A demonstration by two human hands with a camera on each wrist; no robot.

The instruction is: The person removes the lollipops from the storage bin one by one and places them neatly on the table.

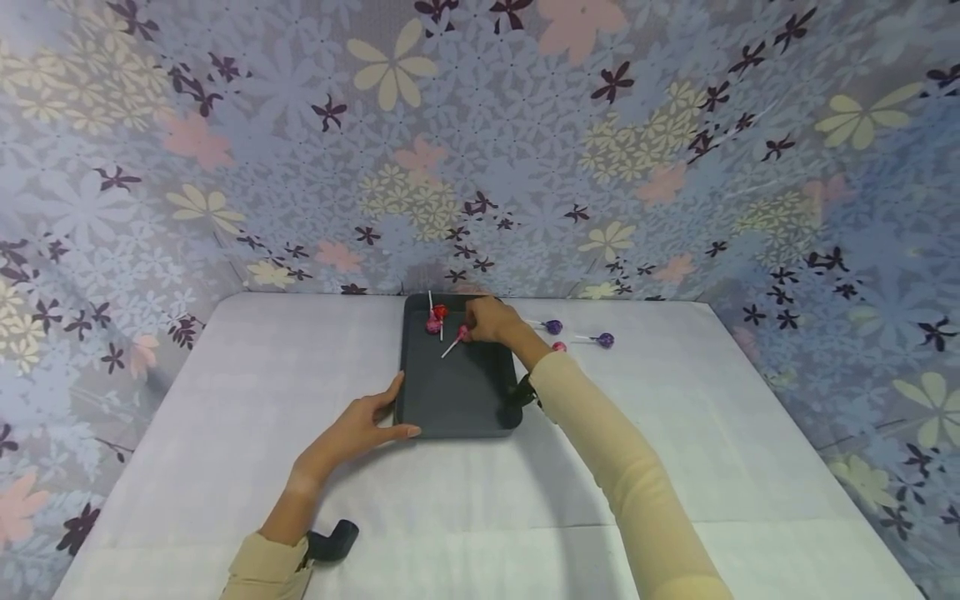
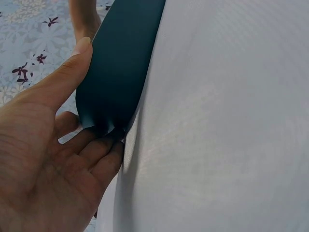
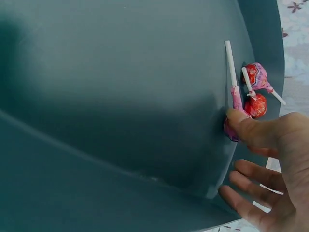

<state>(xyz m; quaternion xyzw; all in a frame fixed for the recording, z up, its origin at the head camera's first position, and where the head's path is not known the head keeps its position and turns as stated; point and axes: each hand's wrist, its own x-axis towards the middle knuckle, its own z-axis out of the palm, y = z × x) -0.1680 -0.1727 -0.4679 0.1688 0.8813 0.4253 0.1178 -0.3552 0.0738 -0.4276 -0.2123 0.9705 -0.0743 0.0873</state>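
A dark grey tray (image 1: 457, 392) lies on the white-covered table. My left hand (image 1: 360, 429) grips its near left corner; in the left wrist view the thumb (image 2: 83, 53) lies along one side and the other fingers curl at the tray's end. Over the tray's far right part, my right hand (image 1: 491, 319) pinches a pink-wrapped lollipop (image 3: 236, 99) by its head, white stick pointing away from the hand. Beside it, at the far left inside the tray, are a pink lollipop (image 1: 432, 325) and a red lollipop (image 3: 256, 106), close together.
Right of the tray lie two purple lollipops, one nearer (image 1: 553, 327) and one farther out (image 1: 605, 340). A pink-red lollipop (image 1: 558, 346) is partly hidden behind the right forearm. Flower-patterned cloth (image 1: 487, 167) hangs behind the table and along its sides.
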